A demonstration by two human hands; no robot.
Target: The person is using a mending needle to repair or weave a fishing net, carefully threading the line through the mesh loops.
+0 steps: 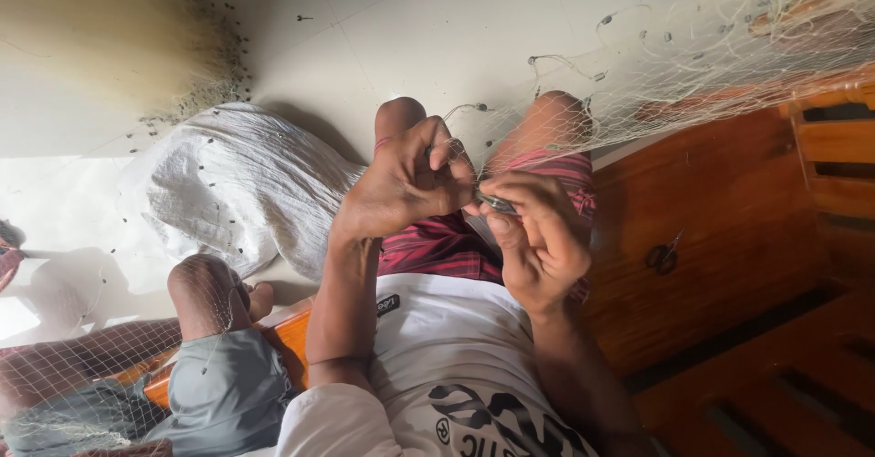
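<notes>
While both hands pinch fishing net [638,83], left hand [401,184] and right hand [538,234] touch above lap.

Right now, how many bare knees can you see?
3. Two belong to the person wearing the camera: one behind the left hand, one under the net. A neighbour's knee is lower left.

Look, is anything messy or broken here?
Nothing looks broken. The left hand and right hand pinch a small tool in the fishing net. The one loose thing is a pair of scissors, lying alone on the wooden bench.
</notes>
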